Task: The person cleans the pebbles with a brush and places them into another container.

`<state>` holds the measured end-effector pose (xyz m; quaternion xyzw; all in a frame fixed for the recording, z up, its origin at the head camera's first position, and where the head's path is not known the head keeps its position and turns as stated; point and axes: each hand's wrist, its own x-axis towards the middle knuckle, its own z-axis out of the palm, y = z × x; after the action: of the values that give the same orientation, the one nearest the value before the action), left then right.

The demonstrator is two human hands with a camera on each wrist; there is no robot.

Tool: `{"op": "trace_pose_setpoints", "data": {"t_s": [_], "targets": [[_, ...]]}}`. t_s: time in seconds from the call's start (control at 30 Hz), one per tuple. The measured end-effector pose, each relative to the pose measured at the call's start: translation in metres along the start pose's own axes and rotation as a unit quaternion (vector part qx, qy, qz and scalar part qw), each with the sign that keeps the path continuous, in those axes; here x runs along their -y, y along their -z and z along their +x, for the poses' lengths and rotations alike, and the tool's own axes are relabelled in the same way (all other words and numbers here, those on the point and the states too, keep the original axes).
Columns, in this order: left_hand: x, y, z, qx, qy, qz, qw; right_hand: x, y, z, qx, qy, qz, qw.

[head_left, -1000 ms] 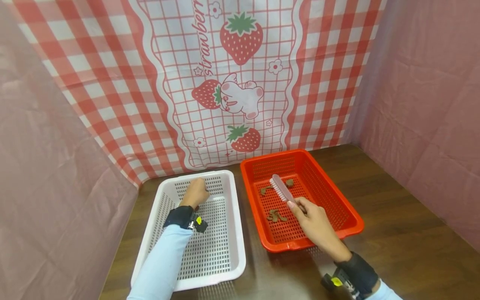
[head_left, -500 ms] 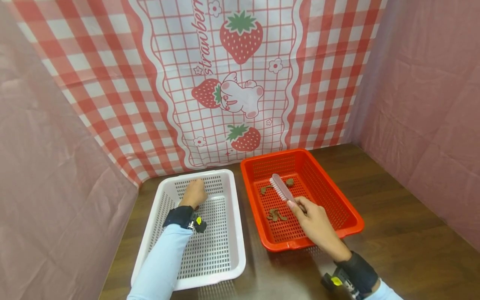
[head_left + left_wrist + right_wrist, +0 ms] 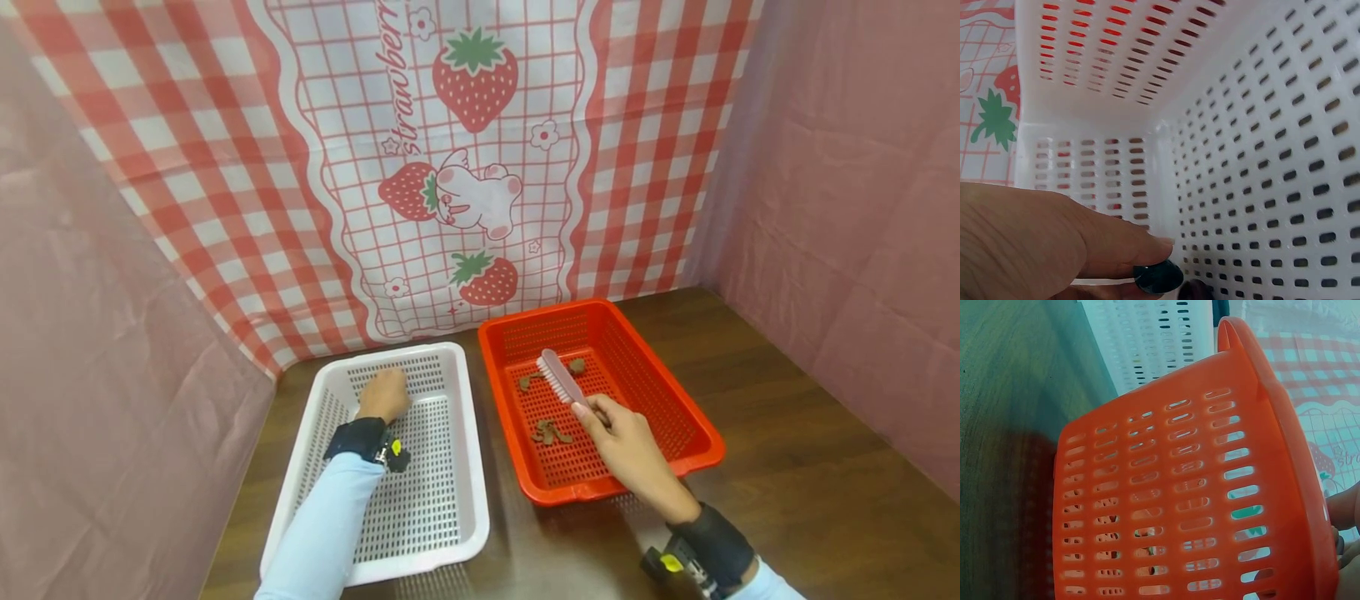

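Observation:
In the head view my left hand [image 3: 385, 395] reaches down inside the white basket [image 3: 474, 467]. Seen from the left wrist, its thumb and finger pinch a dark teal, glossy, rounded piece [image 3: 1159, 275]. A dark maroon object [image 3: 1195, 290] lies just beside that piece, cut off by the frame's lower edge. Over the red basket [image 3: 678, 392], my right hand [image 3: 626, 437] grips a pink brush [image 3: 562, 379] by its handle, white bristles facing left. Only a bit of the right hand shows in the right wrist view, behind the red basket's wall.
Small brown clumps [image 3: 550, 432] lie on the red basket's floor beneath the brush. Both baskets stand side by side on a dark wooden table [image 3: 810, 467]. A checked strawberry cloth [image 3: 450, 208] hangs behind, and pink cloth [image 3: 840, 208] hangs at either side.
My left hand has sunk slightly nearer to me inside the white basket. The right hand and brush keep their place over the red basket; the head view has shifted a little.

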<state>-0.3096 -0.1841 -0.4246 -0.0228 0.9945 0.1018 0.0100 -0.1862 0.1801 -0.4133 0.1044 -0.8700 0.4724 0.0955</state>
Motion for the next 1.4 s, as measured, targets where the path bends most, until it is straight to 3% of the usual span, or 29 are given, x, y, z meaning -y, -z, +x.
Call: {"op": "trace_pose_setpoints", "data": {"t_s": [0.4,0.5,0.63,0.73,0.83,0.9,1.03,1.17,1.3,1.4], "targets": [[0.004,-0.004,0.001,0.014,0.005,0.012,0.9998,0.0,0.0,0.0,-0.005,0.002,0.0,1.0],[0.0,-0.002,0.003,0.014,0.003,-0.003,0.9999,0.0,0.001,0.0,-0.008,-0.002,0.002,1.0],[-0.016,0.009,0.001,-0.015,-0.017,-0.032,0.9992,0.001,0.004,0.001,-0.01,-0.023,0.02,0.9995],[-0.042,0.024,-0.002,-0.057,-0.062,-0.048,0.9953,0.001,0.005,0.0,-0.008,-0.057,0.081,0.995],[-0.078,0.041,-0.002,-0.078,-0.12,-0.088,0.9858,0.0,0.007,0.0,-0.007,-0.088,0.172,0.9812],[-0.105,0.051,0.001,-0.07,-0.163,-0.132,0.9753,0.0,0.008,0.0,-0.016,-0.095,0.22,0.9706],[-0.156,0.057,0.009,0.003,-0.232,-0.205,0.9509,0.002,0.009,-0.003,-0.054,-0.089,0.269,0.9577],[-0.202,0.039,0.021,0.046,-0.282,-0.186,0.94,0.005,0.011,-0.005,-0.084,-0.081,0.286,0.951],[-0.232,0.007,0.035,0.045,-0.318,-0.139,0.9369,0.008,0.01,-0.007,-0.088,-0.084,0.289,0.9495],[-0.248,-0.015,0.045,0.046,-0.323,-0.089,0.9411,0.009,0.009,-0.008,-0.095,-0.089,0.289,0.9486]]}}
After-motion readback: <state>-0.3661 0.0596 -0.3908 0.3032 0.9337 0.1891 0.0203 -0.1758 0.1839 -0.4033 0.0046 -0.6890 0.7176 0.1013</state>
